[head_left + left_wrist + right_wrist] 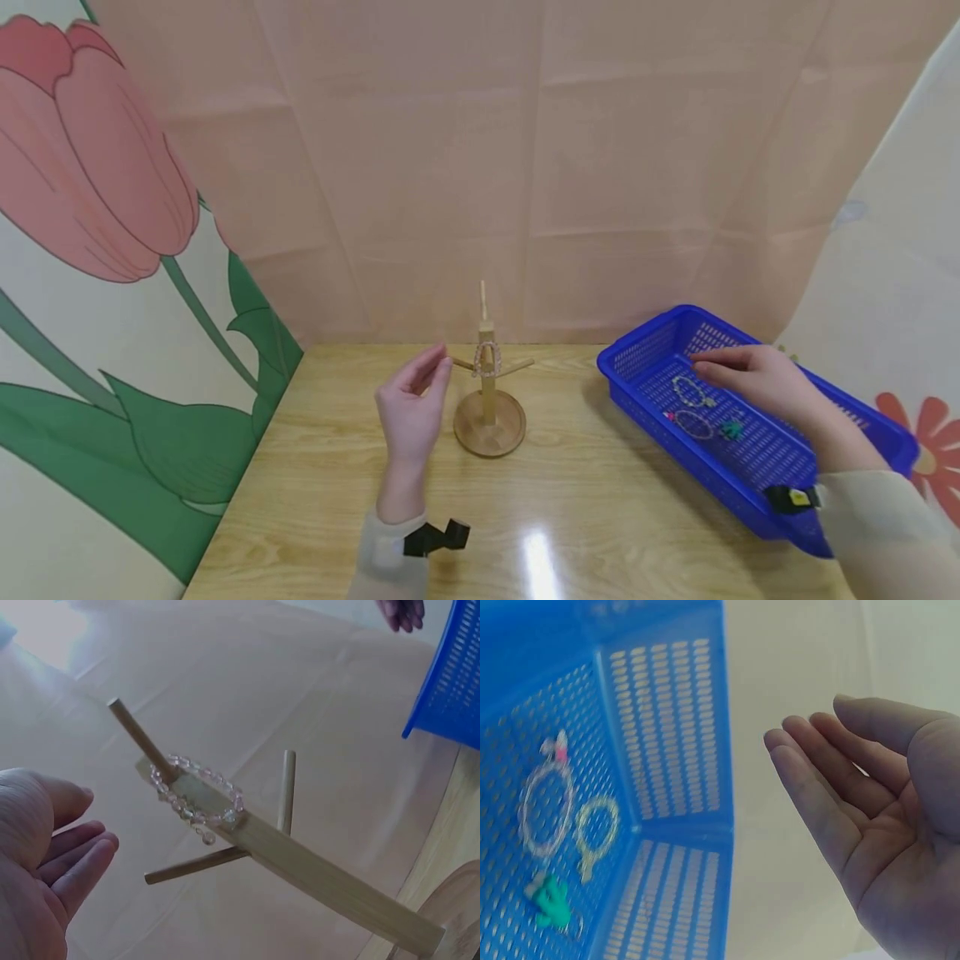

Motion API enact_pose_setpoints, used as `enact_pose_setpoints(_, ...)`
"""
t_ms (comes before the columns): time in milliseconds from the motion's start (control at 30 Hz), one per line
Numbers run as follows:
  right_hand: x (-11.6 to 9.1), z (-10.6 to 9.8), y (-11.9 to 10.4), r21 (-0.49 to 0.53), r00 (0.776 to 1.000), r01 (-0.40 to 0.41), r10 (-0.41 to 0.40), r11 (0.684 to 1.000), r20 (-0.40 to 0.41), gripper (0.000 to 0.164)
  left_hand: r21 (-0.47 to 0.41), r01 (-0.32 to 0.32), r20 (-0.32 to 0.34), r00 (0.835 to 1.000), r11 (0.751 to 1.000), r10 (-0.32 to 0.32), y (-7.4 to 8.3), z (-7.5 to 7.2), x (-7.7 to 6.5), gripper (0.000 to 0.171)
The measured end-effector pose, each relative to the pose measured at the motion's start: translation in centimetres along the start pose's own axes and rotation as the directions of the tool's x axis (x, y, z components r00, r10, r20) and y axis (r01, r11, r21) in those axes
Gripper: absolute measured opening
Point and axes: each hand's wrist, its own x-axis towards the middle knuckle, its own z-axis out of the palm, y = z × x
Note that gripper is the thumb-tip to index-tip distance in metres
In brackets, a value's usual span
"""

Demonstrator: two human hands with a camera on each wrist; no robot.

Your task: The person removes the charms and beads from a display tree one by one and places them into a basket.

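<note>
A pink beaded bracelet hangs on an upper peg of a wooden stand. Just left of the stand, my left hand has its fingers loosely bent and holds nothing; in the left wrist view its fingertips are apart from the peg and the bracelet. Over the blue basket at the right is my right hand, relaxed and holding nothing. Inside the basket lie a yellowish beaded bracelet, a pale pink bracelet with a pink charm, and a green charm.
The stand's round base rests on the wooden table, its lower pegs sticking out to both sides. A beige cloth hangs behind the table. Flower-printed sheets cover the left and right sides.
</note>
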Motion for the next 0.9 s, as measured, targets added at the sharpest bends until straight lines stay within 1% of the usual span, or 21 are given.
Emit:
enact_pose_setpoints(200, 0.3, 0.7, -2.3, 0.048, 0.999, 0.002, 0.001, 0.999, -0.047, 0.045, 0.017, 0.076, -0.002, 0.997, 0.997, -0.076, -0.6, -0.4, 0.2, 0.022)
enact_pose_setpoints(433, 0.5, 2.1, -4.9, 0.134, 0.999, -0.004, 0.01, 0.991, -0.047, 0.045, 0.027, 0.149, -0.002, 0.989, 0.988, -0.149, -1.4, -0.6, 0.3, 0.023)
enact_pose_setpoints(667, 0.5, 3.1, -7.4, 0.204, 0.997, 0.041, -0.027, 0.978, -0.072, 0.043, 0.055, 0.2, 0.001, 0.98, 0.978, -0.201, -2.2, -0.6, 0.3, 0.026)
enact_pose_setpoints(900, 0.7, 4.2, -9.3, 0.284, 0.993, 0.086, -0.061, 0.955, -0.097, 0.039, 0.045, 0.239, 0.003, 0.971, 0.97, -0.24, -2.3, -0.7, 0.4, 0.028)
